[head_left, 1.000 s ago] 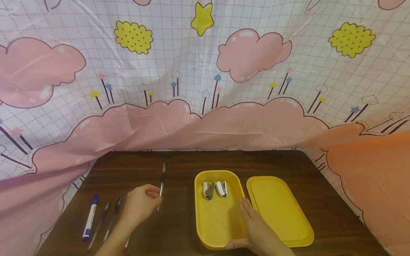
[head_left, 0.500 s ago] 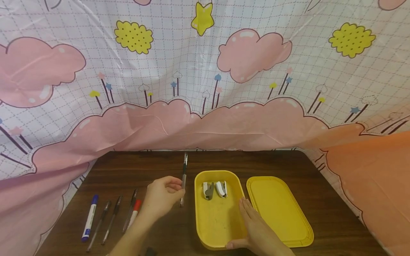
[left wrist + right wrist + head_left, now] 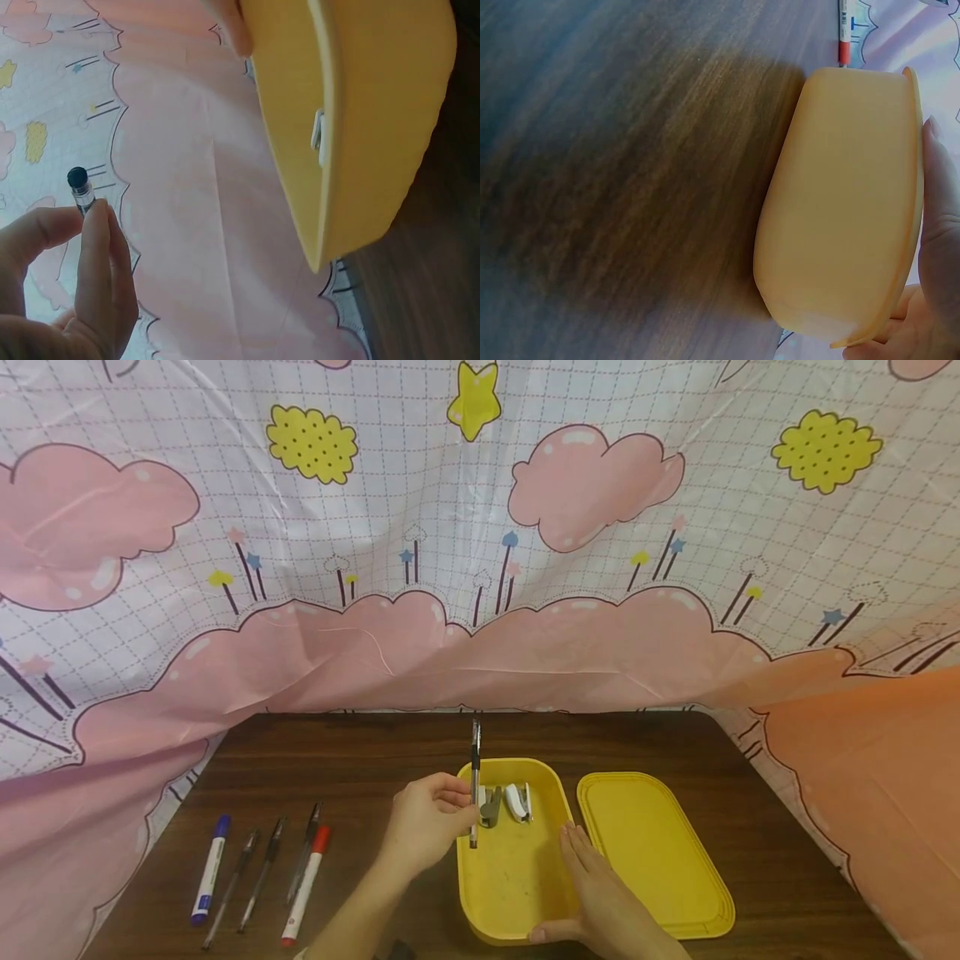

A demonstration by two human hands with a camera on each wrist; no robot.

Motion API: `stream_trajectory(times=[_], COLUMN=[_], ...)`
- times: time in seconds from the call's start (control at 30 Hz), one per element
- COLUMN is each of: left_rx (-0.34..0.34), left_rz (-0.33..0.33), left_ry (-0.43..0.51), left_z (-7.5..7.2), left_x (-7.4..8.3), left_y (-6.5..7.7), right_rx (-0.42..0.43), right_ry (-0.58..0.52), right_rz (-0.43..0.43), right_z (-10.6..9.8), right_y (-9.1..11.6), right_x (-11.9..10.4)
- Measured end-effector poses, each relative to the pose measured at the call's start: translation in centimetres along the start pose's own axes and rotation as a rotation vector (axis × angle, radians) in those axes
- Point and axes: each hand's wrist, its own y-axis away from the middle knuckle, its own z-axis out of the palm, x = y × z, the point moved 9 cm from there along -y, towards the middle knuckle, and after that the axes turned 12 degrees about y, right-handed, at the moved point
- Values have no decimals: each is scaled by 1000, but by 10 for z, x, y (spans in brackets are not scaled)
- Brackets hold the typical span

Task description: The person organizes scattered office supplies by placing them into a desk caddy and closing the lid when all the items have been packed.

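My left hand (image 3: pixel 423 822) pinches a clear pen with a black grip (image 3: pixel 476 752) between thumb and fingers. In the head view the pen stands nearly upright over the left edge of a yellow box (image 3: pixel 510 877). From the left wrist, its black end (image 3: pixel 78 178) pokes out above the fingertips. Two small staplers lie at the far end inside the box, one grey and white (image 3: pixel 491 807), one white (image 3: pixel 518 803). My right hand (image 3: pixel 600 893) rests on the box's near right corner, fingers straight along the right rim, thumb at the near rim.
A yellow lid (image 3: pixel 660 852) lies flat right of the box. On the left of the dark wooden table (image 3: pixel 360 735) are a blue-capped marker (image 3: pixel 211 870), several black pens (image 3: pixel 262 874) and a red-capped marker (image 3: pixel 306 885). A patterned cloth (image 3: pixel 465 660) hangs behind.
My left hand has lifted the pen from the table and carried it right, to over the box's left edge. The red-capped marker has come into full view. My right hand has stayed put.
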Motion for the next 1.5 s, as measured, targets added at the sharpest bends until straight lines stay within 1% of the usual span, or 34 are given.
stream_trajectory(times=[0.07,0.13,0.3,0.43,0.53,0.67,0.77,0.83,0.97,1.1,1.2,1.3,1.43,1.5], left_rx=[-10,-23,-57,-84,-98,-104,-122,-136,-150,-152,-146,-138,-130,-125], left_rz=[-6,-24,-81,-110,-134,-166,-183,-191,-202,-197,-192,-208,-220,-206], left_ry=[5,30,77,82,75,92,118,118,89,24,-24,-51,-61,-79], left_z=[7,15,36,52,62,71,80,87,99,108,111,113,117,118], left_x=[-4,-9,-28,-42,-52,-62,-67,-69,-74,-76,-79,-83,-90,-90], left_y=[-1,-2,-4,-3,-1,-1,0,1,5,6,5,5,5,5], right_rx=[4,16,43,28,23,42,58,64,66,56,48,45,42,38], right_ry=[4,12,25,18,15,35,52,57,45,36,30,28,32,29], right_rz=[-3,-12,-29,-17,-18,-43,-54,-56,-58,-57,-54,-52,-53,-53], right_z=[0,-2,-4,-3,-2,-4,-5,-6,-5,-4,-3,-3,-3,-2], right_y=[0,0,0,0,0,1,1,2,1,1,1,1,1,1], right_x=[0,-1,-3,-2,-2,-5,-6,-6,-6,-6,-5,-5,-5,-5])
